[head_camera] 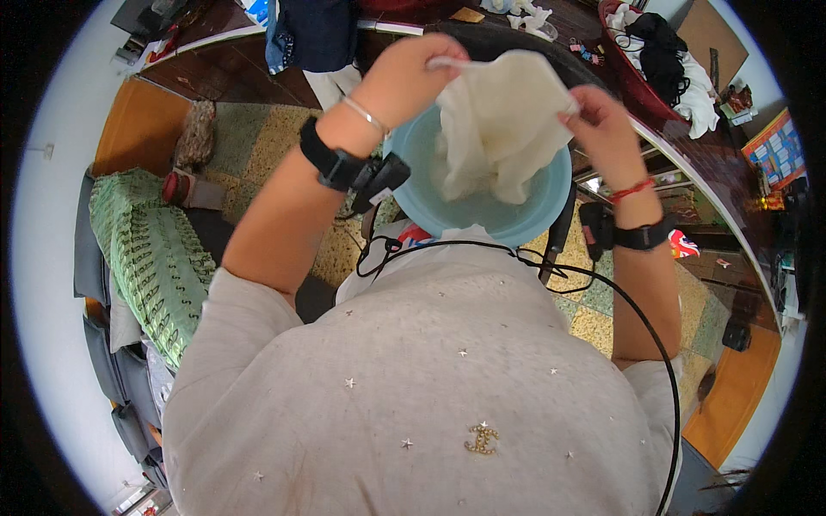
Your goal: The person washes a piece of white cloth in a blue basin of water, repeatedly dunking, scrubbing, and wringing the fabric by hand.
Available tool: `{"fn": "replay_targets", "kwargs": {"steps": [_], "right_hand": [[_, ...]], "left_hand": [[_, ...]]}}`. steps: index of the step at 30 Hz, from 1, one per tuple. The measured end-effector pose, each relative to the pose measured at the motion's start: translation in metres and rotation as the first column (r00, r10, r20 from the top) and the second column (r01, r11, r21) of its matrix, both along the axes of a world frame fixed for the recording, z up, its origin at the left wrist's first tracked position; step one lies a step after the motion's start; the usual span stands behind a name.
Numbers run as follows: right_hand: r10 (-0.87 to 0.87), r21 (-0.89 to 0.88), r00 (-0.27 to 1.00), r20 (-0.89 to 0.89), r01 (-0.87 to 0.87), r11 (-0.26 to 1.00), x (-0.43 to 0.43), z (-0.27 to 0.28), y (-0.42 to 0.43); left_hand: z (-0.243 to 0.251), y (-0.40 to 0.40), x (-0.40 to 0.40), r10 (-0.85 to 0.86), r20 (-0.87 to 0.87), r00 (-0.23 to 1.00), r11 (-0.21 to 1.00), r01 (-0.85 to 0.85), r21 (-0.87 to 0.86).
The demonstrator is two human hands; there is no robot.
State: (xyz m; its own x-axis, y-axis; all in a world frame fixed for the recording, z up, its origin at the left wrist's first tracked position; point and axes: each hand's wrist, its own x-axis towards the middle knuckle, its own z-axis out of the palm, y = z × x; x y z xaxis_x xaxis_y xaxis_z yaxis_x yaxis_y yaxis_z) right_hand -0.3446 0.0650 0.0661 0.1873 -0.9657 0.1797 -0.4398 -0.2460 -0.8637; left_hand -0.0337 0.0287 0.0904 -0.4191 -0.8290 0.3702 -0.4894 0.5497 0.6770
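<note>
A cream-white cloth garment [500, 109] hangs spread between my two hands. My left hand [426, 61] pinches its upper left edge, and my right hand [597, 116] grips its upper right corner. The garment's lower end hangs into a light blue plastic basin [413, 187] in front of my body, where cloudy water [471, 213] shows around it. Motion blur softens both hands. Folds of the cloth hide part of the basin's inside.
A dark table [581, 45] curves behind the basin. It holds a red tub [639, 84] of black and white clothes, and dark blue clothing [319, 32] draped over its edge. A black cable [619, 290] crosses my shirt. A green patterned cloth [142, 245] covers seating at left.
</note>
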Motion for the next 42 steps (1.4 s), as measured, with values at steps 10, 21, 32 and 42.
{"fn": "replay_targets", "kwargs": {"steps": [10,21,32,42], "right_hand": [[0.247,0.189,0.709,-0.661,-0.162,0.969,0.018,-0.143,0.007],[0.555,0.566,0.276,-0.785,-0.043,0.823,0.074,-0.161,0.0],[0.561,0.565,0.239,-0.793,-0.055,0.823,0.078,-0.17,-0.002],[0.572,0.56,0.255,-0.779,-0.125,0.819,0.069,-0.193,-0.016]], "left_hand": [[-0.162,0.014,-0.009,-0.267,0.498,0.825,0.92,0.065,0.386],[-0.194,0.017,-0.064,-0.364,0.802,0.473,0.841,-0.204,0.502],[-0.191,0.004,-0.067,-0.403,0.818,0.411,0.793,-0.289,0.536],[-0.196,-0.005,-0.077,-0.403,0.821,0.404,0.853,-0.159,0.497]]}}
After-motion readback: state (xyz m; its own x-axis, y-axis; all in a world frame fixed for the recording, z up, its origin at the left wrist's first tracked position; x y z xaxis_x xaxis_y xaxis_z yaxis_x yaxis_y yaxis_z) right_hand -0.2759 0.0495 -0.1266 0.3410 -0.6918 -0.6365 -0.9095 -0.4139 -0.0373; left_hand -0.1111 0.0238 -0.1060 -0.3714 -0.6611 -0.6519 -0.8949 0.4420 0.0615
